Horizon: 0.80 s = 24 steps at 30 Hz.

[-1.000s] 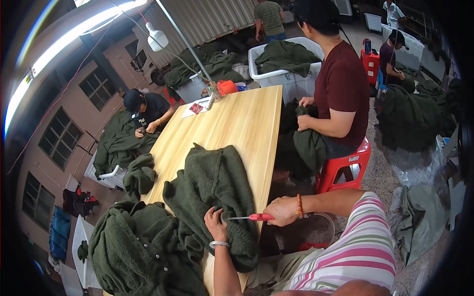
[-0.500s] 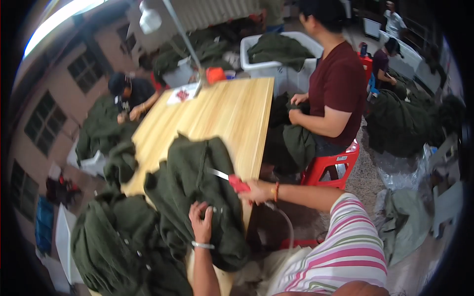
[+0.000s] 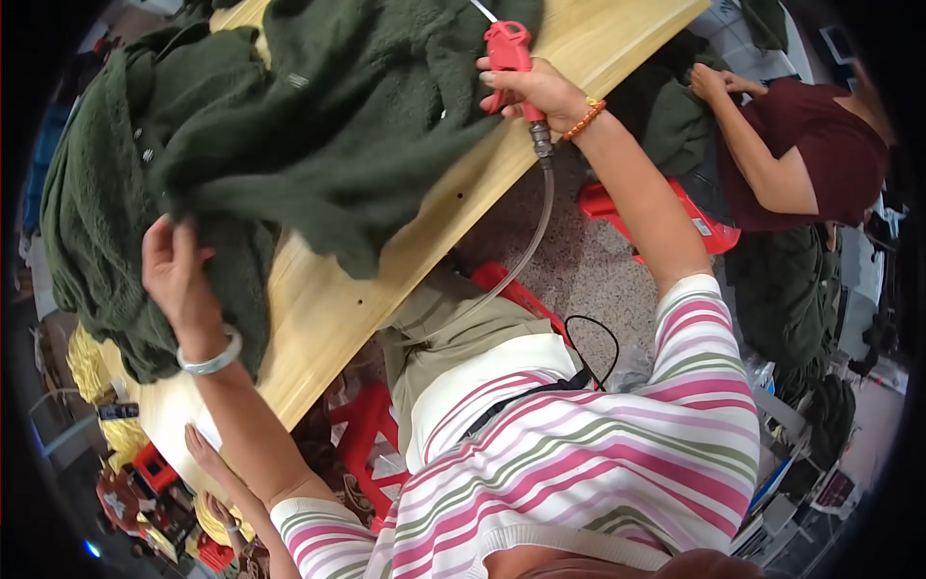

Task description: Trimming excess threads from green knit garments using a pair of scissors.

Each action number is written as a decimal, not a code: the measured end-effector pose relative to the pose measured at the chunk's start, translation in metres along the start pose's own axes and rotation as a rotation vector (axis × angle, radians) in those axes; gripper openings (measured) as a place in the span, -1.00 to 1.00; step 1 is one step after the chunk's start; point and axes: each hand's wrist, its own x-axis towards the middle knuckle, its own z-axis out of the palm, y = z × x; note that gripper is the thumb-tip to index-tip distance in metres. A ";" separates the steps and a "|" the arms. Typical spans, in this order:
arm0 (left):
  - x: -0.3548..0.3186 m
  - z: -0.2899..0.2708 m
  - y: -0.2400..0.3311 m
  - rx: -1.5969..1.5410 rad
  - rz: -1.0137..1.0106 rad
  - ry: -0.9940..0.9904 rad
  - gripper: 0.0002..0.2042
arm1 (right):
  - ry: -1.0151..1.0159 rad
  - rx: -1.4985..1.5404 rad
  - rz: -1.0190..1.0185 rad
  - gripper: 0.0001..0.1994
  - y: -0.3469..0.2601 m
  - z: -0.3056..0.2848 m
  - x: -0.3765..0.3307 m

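Note:
In my right hand (image 3: 545,92) is a red air blow gun (image 3: 509,48), its thin metal nozzle pointing up and left over the cloth. A clear hose (image 3: 540,227) runs from its handle down toward my lap. A dark green fleecy garment (image 3: 376,106) with small pale buttons lies spread on the wooden table (image 3: 323,333), one part hanging toward the near edge. My left hand (image 3: 183,285) grips a drawn-out part of it at the fingertips, which are slightly blurred. Beneath and beside that hand is a heap of similar green garments (image 3: 106,212).
At the right, a co-worker in a maroon shirt (image 3: 810,145) handles green cloth beside a red stool (image 3: 666,217). Another person's forearm (image 3: 231,473) reaches in at the lower left, near yellow cloth (image 3: 92,362). A red stool (image 3: 367,434) stands under the table's near edge.
The view has tilted down toward my lap. My left hand has moved left to the heap, drawing part of the garment with it. The blow gun stays in my right hand.

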 end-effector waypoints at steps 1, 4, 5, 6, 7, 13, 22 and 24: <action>0.006 -0.029 -0.013 -0.010 -0.052 0.074 -0.83 | 0.027 -0.005 0.014 -0.58 0.000 0.000 0.001; -0.016 -0.049 -0.019 0.077 -0.072 0.234 -0.74 | 0.026 0.045 0.008 -0.59 0.002 0.000 0.001; -0.028 -0.036 -0.015 0.168 0.000 0.281 -0.71 | 0.009 0.045 0.027 -0.59 -0.001 0.002 0.000; -0.037 -0.028 -0.022 0.207 0.186 0.194 -0.64 | -0.006 0.045 0.045 -0.59 -0.003 0.004 -0.002; -0.052 0.005 -0.005 0.253 0.234 0.159 -0.66 | 0.005 0.042 0.042 -0.59 -0.002 0.001 -0.005; -0.081 0.106 0.014 0.732 0.609 -0.435 -0.54 | 0.078 0.013 -0.013 -0.60 -0.001 -0.025 -0.027; -0.107 0.091 0.006 0.793 0.756 -0.634 -0.45 | 0.304 -0.209 0.071 -0.73 0.010 -0.070 -0.089; -0.110 0.077 -0.002 0.877 0.789 -0.677 -0.42 | 0.316 -0.103 0.077 -0.75 0.017 -0.058 -0.083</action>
